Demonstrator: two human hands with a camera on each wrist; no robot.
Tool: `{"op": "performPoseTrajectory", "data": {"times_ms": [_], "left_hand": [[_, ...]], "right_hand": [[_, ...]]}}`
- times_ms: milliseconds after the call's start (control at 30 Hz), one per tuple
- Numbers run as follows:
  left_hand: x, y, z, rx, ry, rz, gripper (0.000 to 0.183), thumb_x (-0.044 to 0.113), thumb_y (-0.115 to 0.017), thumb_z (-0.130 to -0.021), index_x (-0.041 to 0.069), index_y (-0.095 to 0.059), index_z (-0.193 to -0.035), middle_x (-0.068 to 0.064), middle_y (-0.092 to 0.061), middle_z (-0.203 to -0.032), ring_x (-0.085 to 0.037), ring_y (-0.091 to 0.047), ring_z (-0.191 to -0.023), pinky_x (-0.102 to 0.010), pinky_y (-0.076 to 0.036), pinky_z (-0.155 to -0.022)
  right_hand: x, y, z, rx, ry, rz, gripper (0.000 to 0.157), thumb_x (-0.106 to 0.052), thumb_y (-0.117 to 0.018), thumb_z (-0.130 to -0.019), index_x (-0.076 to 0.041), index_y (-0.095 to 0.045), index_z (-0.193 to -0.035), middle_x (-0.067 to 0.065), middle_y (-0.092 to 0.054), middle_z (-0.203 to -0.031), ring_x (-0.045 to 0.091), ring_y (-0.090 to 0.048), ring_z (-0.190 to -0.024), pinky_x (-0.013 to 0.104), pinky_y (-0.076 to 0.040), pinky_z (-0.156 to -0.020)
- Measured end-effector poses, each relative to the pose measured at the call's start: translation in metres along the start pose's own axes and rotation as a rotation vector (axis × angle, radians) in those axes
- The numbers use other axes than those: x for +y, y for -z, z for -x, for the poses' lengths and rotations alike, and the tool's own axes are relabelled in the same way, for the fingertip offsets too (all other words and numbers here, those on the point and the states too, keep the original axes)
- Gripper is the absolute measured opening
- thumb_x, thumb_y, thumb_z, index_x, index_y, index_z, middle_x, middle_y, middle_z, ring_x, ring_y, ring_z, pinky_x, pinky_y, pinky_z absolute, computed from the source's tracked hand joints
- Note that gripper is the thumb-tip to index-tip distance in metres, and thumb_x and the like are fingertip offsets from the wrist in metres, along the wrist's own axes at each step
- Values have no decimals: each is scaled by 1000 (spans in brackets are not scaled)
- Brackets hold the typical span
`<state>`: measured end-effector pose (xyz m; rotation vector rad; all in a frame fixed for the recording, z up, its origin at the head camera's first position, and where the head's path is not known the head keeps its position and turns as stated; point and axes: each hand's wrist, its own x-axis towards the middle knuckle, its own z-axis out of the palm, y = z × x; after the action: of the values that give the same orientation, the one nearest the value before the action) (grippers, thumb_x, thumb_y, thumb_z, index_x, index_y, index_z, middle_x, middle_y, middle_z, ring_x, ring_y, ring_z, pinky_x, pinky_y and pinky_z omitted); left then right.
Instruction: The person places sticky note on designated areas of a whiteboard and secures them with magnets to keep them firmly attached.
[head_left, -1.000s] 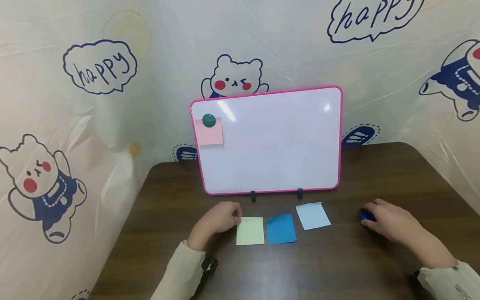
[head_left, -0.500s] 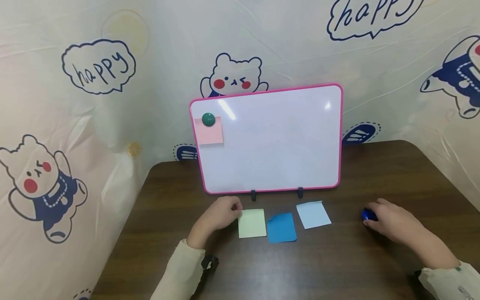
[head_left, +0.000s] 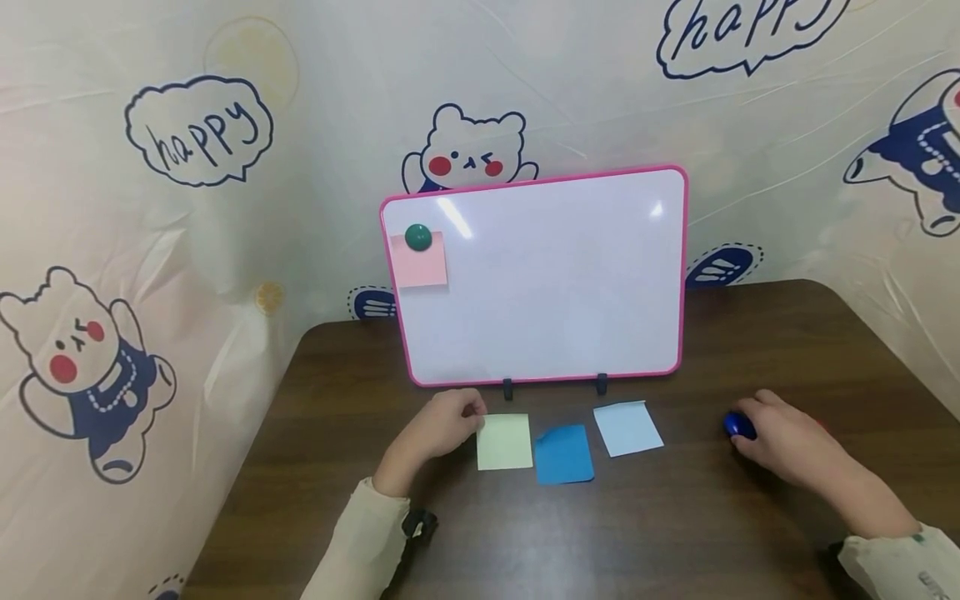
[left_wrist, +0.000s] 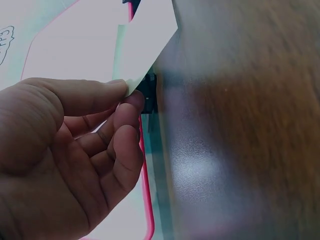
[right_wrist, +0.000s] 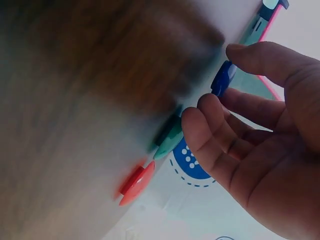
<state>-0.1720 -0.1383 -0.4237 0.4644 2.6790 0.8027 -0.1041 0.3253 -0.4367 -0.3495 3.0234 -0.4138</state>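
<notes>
My left hand (head_left: pixel 442 423) pinches the left edge of a pale green sticky note (head_left: pixel 505 442) between thumb and fingertips. In the left wrist view the note (left_wrist: pixel 150 45) stands slanted up from the fingers, with the whiteboard behind it. At the right of the table, my right hand (head_left: pixel 787 437) holds a round blue magnet (head_left: pixel 739 425) between thumb and fingers. A green magnet (right_wrist: pixel 170 137) and a red magnet (right_wrist: pixel 137 184) lie beyond its fingers in the right wrist view; in the head view that hand mostly hides them.
A pink-framed whiteboard (head_left: pixel 555 283) stands on black feet at the back of the table, with a pink note (head_left: pixel 420 265) under a dark green magnet (head_left: pixel 417 237). Blue (head_left: pixel 564 455) and light blue (head_left: pixel 628 428) sticky notes lie in front of it. A printed curtain hangs behind.
The left hand and the pale green note have moved slightly away from me, towards the whiteboard. The right hand has barely shifted, and more of the blue magnet shows.
</notes>
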Motion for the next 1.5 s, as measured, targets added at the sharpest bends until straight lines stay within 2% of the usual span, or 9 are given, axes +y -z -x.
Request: {"op": "performPoseTrajectory", "data": {"times_ms": [200, 433, 667, 867, 1167, 1500], "left_hand": [[0, 0, 1, 4, 5, 7, 4, 13, -66, -98, 15, -67, -101, 2, -63, -91, -21, -59, -83, -39, -53, -80], [-1, -1, 0, 7, 1, 16, 4, 14, -67, -98, 16, -66, -101, 2, -63, -92, -21, -59, -83, -40, -53, -82], [-2, -1, -1, 13, 8, 36, 4, 15, -67, -98, 16, -66, -101, 2, -63, -94, -21, -59, -84, -41, -53, -82], [-3, -2, 0, 19, 11, 49, 4, 14, -66, -98, 16, -67, -101, 2, -63, -94, -21, -59, -85, -42, -53, -83], [-4, -2, 1, 31, 14, 61, 4, 13, -66, -98, 16, -66, -101, 2, -63, -94, -22, -59, -85, -42, -53, -83], [-7, -3, 1, 38, 15, 62, 4, 12, -66, -98, 16, -66, -101, 1, -63, -94, -22, -58, -86, -42, -53, -83]], "right_hand": [[0, 0, -1, 10, -3, -15, 43, -16, -81, -83, 10, -64, -114, 20, -58, -102, 32, -61, -86, 58, -53, -76], [-3, 3, -3, -22, -13, -42, 46, -17, -81, -84, 7, -62, -119, 23, -62, -107, 37, -63, -92, 61, -52, -79], [-7, 6, -5, -11, -26, -58, 50, -20, -80, -86, 7, -62, -125, 24, -60, -110, 38, -63, -93, 62, -53, -79], [-12, 8, -7, 36, -4, -73, 53, -19, -80, -87, 9, -60, -127, 21, -58, -106, 32, -61, -86, 58, -55, -77], [-17, 10, -9, 113, 7, -95, 52, -18, -79, -87, 8, -59, -127, 20, -56, -106, 33, -60, -88, 60, -54, -79], [-22, 14, -12, 103, -22, -141, 58, -16, -78, -88, 9, -53, -135, 26, -53, -115, 40, -59, -95, 62, -53, -81]]}}
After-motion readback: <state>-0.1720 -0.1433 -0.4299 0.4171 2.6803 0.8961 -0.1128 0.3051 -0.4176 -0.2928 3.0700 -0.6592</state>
